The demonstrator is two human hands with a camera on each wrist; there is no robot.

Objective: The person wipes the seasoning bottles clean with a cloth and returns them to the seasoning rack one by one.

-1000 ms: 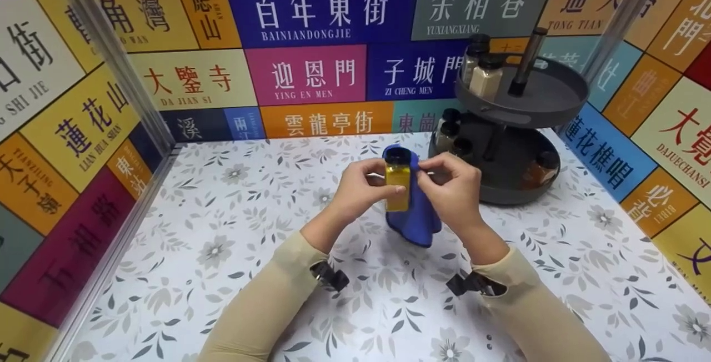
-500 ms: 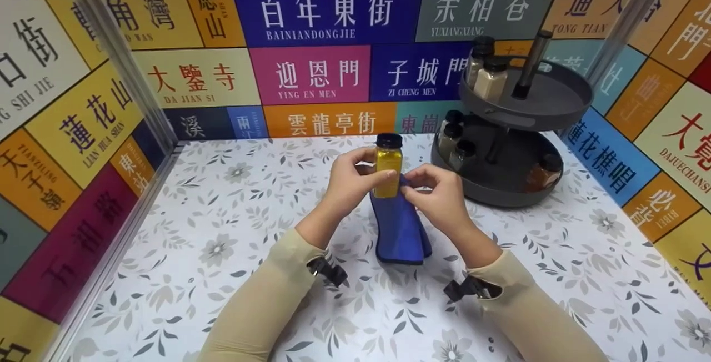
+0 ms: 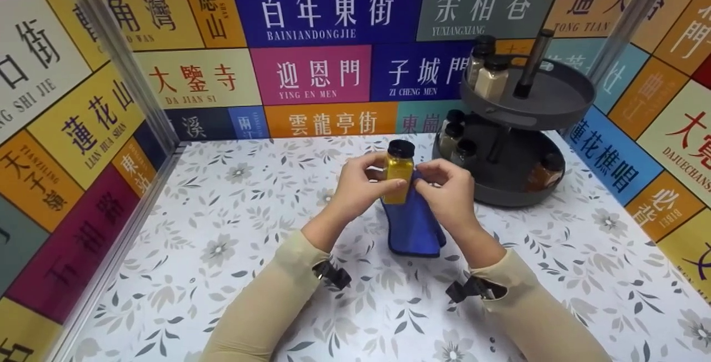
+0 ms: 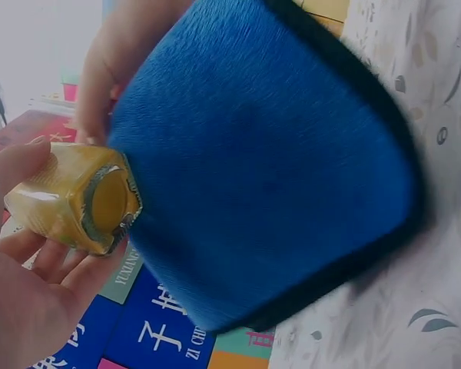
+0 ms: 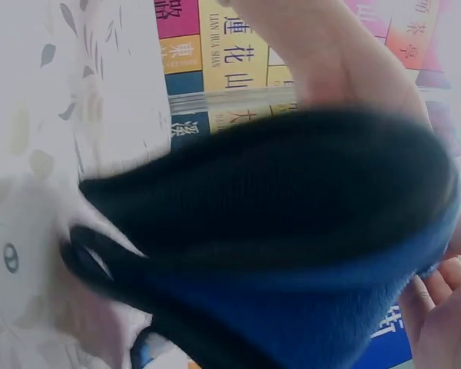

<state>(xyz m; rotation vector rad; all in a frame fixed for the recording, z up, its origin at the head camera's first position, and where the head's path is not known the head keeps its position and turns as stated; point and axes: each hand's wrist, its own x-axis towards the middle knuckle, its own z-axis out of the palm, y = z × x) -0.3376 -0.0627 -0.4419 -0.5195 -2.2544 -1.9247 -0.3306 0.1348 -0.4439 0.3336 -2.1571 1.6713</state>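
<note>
pinching the yellow jar (image 3: 397, 169) firmly, the left grip (image 3: 360, 189) should brace it while the right grip (image 3: 449, 187), pinching the blue cloth (image 3: 413, 230), draws it snugly round each side.

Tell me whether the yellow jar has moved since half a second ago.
Yes: in the head view the yellow jar has shifted rightward and slightly lower, closer to the dark two-tier stand.
</note>
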